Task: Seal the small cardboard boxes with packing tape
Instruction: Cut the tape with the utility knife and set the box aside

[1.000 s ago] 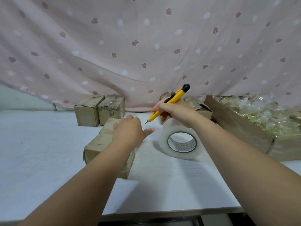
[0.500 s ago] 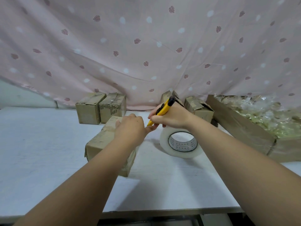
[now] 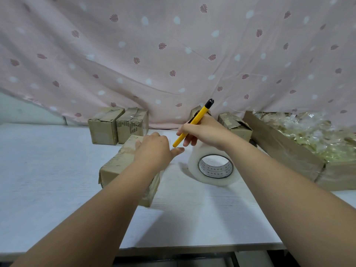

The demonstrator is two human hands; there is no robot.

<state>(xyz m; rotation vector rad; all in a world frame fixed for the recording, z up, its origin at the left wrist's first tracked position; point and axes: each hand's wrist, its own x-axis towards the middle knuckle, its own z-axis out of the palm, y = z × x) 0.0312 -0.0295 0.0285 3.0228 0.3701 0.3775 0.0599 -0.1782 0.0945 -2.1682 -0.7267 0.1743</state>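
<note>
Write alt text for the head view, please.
A left hand rests on a small cardboard box on a white table while the right hand holds a yellow utility knife near a clear tape roll. Other small boxes stand behind.

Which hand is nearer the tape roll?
Right. The right hand grips the cutter just above the tape roll; the left hand rests on the box beside it.

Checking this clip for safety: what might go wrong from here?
1. The tip of the utility knife, held in the right hand, points down close beside the outstretched thumb of the left hand; a slip might nick it.
2. The tape roll stands on edge under the right wrist; a bump might send it rolling.
3. The box is steadied only by the left hand resting on it, so a sideways pull might shift it.
</note>
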